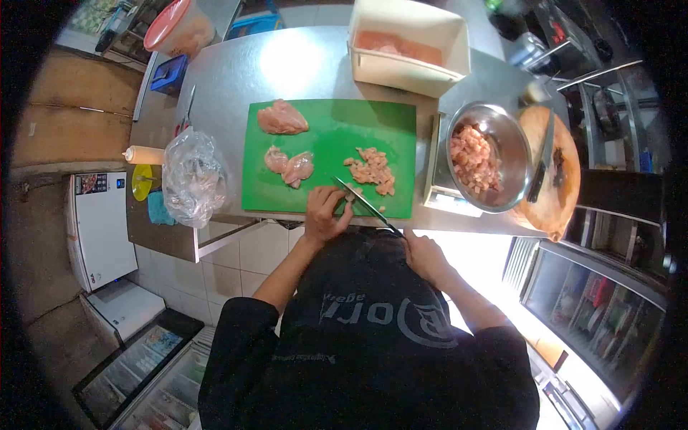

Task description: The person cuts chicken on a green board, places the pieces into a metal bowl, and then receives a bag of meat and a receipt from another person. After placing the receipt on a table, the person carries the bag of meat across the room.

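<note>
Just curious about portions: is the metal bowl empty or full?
Partly filled: chopped meat lies inside the metal bowl, with its inner wall partly bare.

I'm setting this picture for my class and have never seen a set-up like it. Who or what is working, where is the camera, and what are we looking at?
There is no machine here: a person works with two bare hands. The single picture comes from a camera worn on the head, looking down, so the person's dark top fills the bottom.

On the metal table lies a green cutting board with larger pieces of raw meat and a pile of diced meat. To its right, a metal bowl holds more diced meat; to its left is a clear plastic bag.

The right hand holds a knife. The left hand has its fingers curled beside the blade; whether they grip anything is hard to tell.
</note>
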Action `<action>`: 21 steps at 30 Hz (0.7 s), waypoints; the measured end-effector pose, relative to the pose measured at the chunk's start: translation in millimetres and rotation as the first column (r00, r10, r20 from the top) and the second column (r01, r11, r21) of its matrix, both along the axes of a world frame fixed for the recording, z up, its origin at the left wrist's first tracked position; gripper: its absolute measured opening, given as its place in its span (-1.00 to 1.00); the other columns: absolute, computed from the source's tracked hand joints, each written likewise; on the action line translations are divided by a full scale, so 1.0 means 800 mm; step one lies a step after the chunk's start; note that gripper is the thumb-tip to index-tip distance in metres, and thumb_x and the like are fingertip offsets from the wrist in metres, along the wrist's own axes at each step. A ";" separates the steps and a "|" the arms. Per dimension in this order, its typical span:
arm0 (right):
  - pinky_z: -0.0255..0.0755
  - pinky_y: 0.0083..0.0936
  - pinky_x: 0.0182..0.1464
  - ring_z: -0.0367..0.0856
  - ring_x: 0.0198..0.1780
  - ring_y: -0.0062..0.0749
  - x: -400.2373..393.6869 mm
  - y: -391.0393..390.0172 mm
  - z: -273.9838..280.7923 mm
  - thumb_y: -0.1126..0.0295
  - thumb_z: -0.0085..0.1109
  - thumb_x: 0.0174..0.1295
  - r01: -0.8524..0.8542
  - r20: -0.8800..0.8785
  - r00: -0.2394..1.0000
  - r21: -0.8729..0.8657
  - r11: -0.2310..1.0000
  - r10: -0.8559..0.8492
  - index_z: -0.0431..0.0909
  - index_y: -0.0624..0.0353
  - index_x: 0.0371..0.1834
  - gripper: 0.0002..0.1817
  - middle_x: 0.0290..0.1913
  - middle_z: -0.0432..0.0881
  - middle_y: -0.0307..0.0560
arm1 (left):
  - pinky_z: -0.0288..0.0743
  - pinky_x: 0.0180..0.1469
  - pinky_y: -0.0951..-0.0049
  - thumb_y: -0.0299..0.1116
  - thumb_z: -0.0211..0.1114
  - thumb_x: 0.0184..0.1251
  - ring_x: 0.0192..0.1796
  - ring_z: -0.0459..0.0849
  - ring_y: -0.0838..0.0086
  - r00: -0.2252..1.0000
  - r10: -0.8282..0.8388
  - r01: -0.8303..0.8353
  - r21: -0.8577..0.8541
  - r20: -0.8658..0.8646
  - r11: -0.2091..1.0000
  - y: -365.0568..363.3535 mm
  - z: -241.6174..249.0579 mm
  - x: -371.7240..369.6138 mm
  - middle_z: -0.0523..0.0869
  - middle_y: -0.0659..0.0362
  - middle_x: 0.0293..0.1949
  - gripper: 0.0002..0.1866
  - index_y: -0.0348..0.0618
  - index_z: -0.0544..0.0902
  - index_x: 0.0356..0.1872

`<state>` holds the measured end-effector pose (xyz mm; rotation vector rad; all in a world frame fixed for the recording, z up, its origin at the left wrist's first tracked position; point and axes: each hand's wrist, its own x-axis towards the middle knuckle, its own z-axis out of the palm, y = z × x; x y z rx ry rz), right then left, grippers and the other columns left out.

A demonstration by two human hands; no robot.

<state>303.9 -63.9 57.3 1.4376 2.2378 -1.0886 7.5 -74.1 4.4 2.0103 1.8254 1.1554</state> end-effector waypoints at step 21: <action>0.63 0.32 -0.15 0.78 -0.22 0.48 -0.009 0.020 0.022 0.17 0.06 0.70 0.135 -0.062 0.990 0.100 0.986 -0.129 0.46 0.10 0.19 -0.74 -0.31 0.75 0.39 | 0.61 0.08 0.01 -0.42 0.58 0.40 -0.04 0.70 -0.03 0.990 0.136 -0.138 -0.072 -0.031 0.988 -0.003 0.008 0.016 0.76 -0.03 -0.11 -0.63 -0.31 0.72 0.14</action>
